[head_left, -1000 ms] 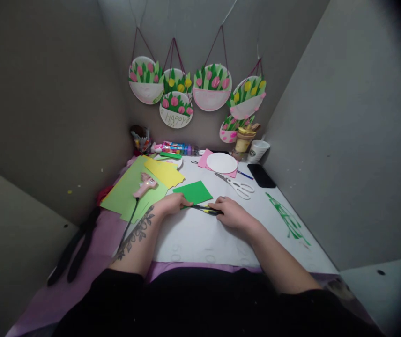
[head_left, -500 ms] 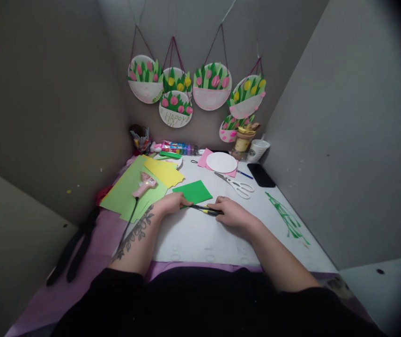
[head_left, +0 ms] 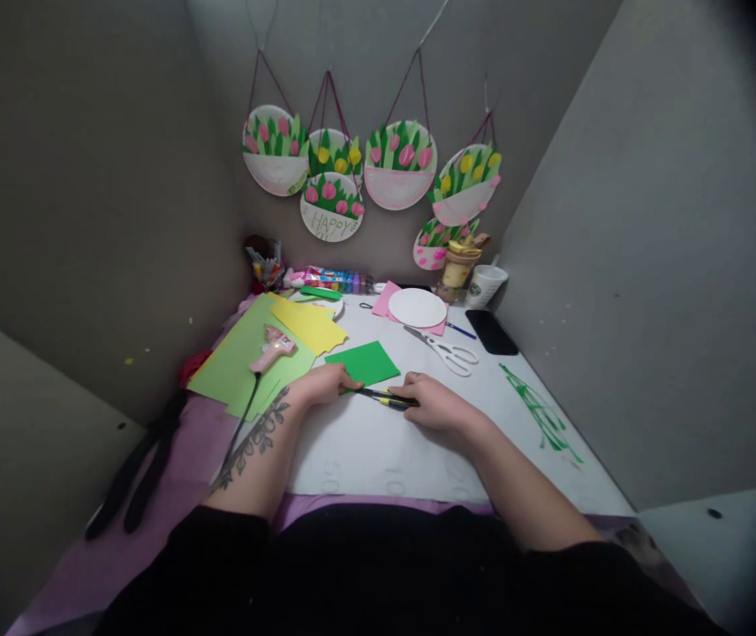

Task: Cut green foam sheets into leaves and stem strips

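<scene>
Right hand edged left | 1 black-yellow tool | 1 green sheet

And it's bright green paper, a black tool flashing yellow — yellow sheet, lime sheet, pink glue gun, dark leaf pattern — with white plates sporting pink and yellow tulips!

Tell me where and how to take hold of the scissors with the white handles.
The handles look best, gripped from above and from the near right side. The scissors lie flat with their handles toward the person and the right, and their blades pointing away to the left. The right hand is nearer, but it holds a black and yellow tool.
</scene>
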### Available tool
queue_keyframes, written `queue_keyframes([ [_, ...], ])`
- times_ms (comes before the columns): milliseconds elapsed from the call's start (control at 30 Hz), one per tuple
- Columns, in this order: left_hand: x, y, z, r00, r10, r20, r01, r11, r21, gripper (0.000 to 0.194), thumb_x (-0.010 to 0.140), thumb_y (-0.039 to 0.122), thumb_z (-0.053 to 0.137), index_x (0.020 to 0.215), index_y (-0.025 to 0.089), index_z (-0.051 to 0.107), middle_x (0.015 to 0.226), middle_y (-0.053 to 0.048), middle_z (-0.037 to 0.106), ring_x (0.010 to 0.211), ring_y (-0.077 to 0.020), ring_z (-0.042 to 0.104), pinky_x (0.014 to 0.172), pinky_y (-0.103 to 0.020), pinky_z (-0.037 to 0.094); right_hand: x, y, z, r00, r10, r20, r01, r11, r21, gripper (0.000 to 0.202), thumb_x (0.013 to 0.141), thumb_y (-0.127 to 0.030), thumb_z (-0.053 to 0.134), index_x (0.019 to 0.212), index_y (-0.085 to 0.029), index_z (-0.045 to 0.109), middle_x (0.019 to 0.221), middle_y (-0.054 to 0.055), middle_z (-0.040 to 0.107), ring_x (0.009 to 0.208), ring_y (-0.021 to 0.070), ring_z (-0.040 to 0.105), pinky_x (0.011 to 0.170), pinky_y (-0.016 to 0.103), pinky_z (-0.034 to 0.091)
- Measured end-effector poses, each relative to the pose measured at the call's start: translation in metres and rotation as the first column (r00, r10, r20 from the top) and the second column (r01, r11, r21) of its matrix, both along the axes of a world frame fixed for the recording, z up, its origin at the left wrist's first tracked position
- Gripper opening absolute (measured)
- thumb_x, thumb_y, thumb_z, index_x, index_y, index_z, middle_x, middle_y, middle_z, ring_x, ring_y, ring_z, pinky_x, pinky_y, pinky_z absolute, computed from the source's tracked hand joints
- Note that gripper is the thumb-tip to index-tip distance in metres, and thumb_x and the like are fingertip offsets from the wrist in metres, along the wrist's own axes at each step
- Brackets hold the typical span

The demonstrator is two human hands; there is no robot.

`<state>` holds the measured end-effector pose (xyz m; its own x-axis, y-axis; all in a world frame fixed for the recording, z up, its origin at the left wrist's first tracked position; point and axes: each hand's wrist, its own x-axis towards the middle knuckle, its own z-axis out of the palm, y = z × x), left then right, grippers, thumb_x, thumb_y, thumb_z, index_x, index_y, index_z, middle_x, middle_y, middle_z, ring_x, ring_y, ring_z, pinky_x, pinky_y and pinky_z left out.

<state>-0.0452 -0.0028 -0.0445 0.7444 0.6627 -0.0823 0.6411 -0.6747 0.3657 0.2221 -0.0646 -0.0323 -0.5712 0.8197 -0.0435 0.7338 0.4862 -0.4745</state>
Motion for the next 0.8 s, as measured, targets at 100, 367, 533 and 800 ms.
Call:
queue_keyframes([
  [100, -0.0005, 0.0008, -0.0002, 1.000, 0.003, -0.029, -0.003, 1.000, 0.001, 0.034, 0.092, 0.030, 0.043, 0.111, 0.023, 0.071, 0.077, -0.004, 0.057, 0.063, -0.0133, 0.044, 0.058, -0.023, 0.032, -0.0019, -0.0009, -0.0001, 1.000, -0.002, -0.004, 0.002, 1.000, -0.006, 0.051, 0.068, -0.009, 0.057, 0.115, -0.027, 0.066, 0.090, 0.006, 0.052, 0.084, 0.0207, 0.049, 0.074, 0.029, 0.038],
  [367, -0.0008, 0.0015, -0.0024, 1.000, -0.009, -0.022, 0.009, 1.000, -0.001, 0.035, 0.092, 0.030, 0.042, 0.111, 0.026, 0.071, 0.081, -0.005, 0.058, 0.067, -0.0140, 0.046, 0.062, -0.023, 0.034, -0.0027, -0.0015, 0.0015, 1.000, -0.001, 0.005, 0.001, 1.000, -0.010, 0.051, 0.068, -0.010, 0.056, 0.115, -0.026, 0.066, 0.091, 0.006, 0.052, 0.085, 0.0210, 0.049, 0.076, 0.031, 0.038],
  [533, 0.0001, -0.0004, 0.0018, 0.999, -0.009, -0.033, 0.010, 1.000, 0.009, 0.035, 0.091, 0.028, 0.043, 0.114, 0.026, 0.069, 0.079, -0.005, 0.056, 0.067, -0.0144, 0.046, 0.060, -0.023, 0.033, -0.0033, -0.0044, 0.0013, 1.000, -0.020, 0.011, 0.020, 0.999, -0.045, 0.054, 0.069, -0.009, 0.056, 0.119, -0.028, 0.065, 0.094, 0.006, 0.054, 0.086, 0.0211, 0.050, 0.077, 0.031, 0.039],
  [800, 0.0000, -0.0016, 0.0037, 0.999, 0.012, -0.036, -0.012, 1.000, -0.015, 0.037, 0.088, 0.019, 0.047, 0.118, 0.028, 0.068, 0.086, -0.005, 0.058, 0.073, -0.0150, 0.050, 0.065, -0.023, 0.036, 0.0035, -0.0079, 0.0046, 0.997, -0.030, -0.066, 0.023, 0.995, -0.092, 0.057, 0.069, -0.011, 0.058, 0.122, -0.030, 0.064, 0.094, 0.004, 0.056, 0.086, 0.0202, 0.053, 0.079, 0.030, 0.040],
])
